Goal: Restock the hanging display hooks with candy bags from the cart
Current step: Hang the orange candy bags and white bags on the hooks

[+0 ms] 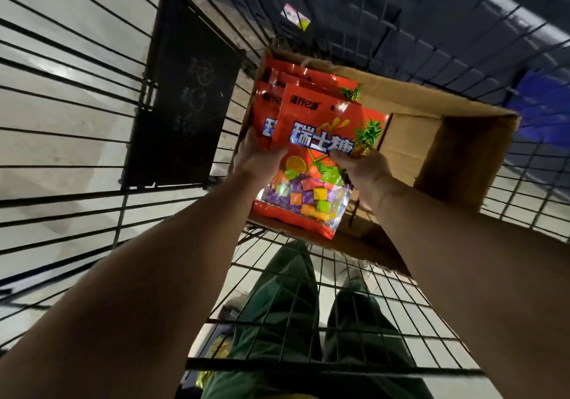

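I look down into a wire cart [385, 300] that holds an open cardboard box [456, 152]. Both hands grip a stack of red candy bags [317, 121] above the box's left end. The front bag shows blue-white lettering, a pineapple picture and a clear window full of coloured wrapped sweets. My left hand [259, 155] clasps the stack's left edge, fingers behind it. My right hand [357, 164] pinches the front bag's right side, thumb across the lettering. Further red bags fan out behind the front one. No display hooks are in view.
A black panel [182, 102] hangs on the cart's left wire wall. A small bright packet [296, 19] lies beyond the box at the far end. Something blue [543, 96] shows outside the cart at right. My legs in green trousers [293, 306] stand below the mesh.
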{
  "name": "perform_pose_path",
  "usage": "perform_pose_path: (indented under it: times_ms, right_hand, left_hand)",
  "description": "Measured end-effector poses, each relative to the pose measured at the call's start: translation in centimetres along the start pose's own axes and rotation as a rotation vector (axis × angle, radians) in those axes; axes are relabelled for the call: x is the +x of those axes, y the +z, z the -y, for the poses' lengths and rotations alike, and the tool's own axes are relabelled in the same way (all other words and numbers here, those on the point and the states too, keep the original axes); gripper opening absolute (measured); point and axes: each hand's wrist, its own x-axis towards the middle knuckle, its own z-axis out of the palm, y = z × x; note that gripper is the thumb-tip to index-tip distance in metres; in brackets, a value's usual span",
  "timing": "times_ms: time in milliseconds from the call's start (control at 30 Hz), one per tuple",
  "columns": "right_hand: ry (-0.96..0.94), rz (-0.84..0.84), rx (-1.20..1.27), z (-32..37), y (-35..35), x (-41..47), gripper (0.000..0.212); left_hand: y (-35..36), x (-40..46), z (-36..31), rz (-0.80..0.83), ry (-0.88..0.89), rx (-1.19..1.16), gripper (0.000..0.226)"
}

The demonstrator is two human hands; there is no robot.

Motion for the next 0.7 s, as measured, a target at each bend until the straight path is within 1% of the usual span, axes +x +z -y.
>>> perform_pose_path:
  times_ms: [33, 100, 133, 200, 333, 367, 467, 600, 667, 700]
  right_hand:
    - [0.005, 0.004, -0.002, -0.1, -0.2, 0.0, 0.040]
    - [0.032, 0.000, -0.013, -0.1, -0.5, -0.2, 0.041]
    - [0.044, -0.003, -0.012, -0.1, -0.6, -0.3, 0.041]
    - [0.056, -0.013, 0.012, -0.2, -0.7, -0.3, 0.040]
    - [0.053, -0.038, 0.040, -0.8, -1.3, -0.6, 0.046]
    - [0.054, -0.038, 0.040, -1.1, -1.6, -0.7, 0.047]
    - [0.035, -0.027, 0.054, -1.8, -2.8, -1.6, 0.044]
    - [-0.017, -0.027, 0.073, -1.5, -5.2, -3.8, 0.037]
    - [-0.020, -0.060, 0.089, -0.9, -7.0, -5.0, 0.034]
    - [-0.027, -0.081, 0.110, -0.7, -8.0, -5.6, 0.036]
  left_hand:
    - [-0.2, -0.4, -0.6, -0.001, -0.035, -0.020, 0.075]
    - [-0.8, -0.6, -1.1, 0.035, -0.083, -0.065, 0.049]
    - [-0.9, -0.3, -0.9, 0.046, -0.083, -0.075, 0.042]
    - [-1.0, -0.2, -0.7, 0.045, -0.069, -0.050, 0.041]
    - [-0.8, -1.0, -1.1, 0.020, -0.064, -0.096, 0.059]
    - [-0.7, -1.3, -1.3, 0.013, -0.067, -0.129, 0.058]
    - [-0.3, -2.3, -1.6, 0.053, -0.045, -0.187, 0.040]
    - [-0.3, -4.7, -3.4, 0.140, 0.030, -0.166, 0.039]
    - [-0.5, -6.2, -5.1, 0.153, 0.039, -0.167, 0.035]
    - [-0.5, -7.1, -6.2, 0.161, 0.058, -0.161, 0.035]
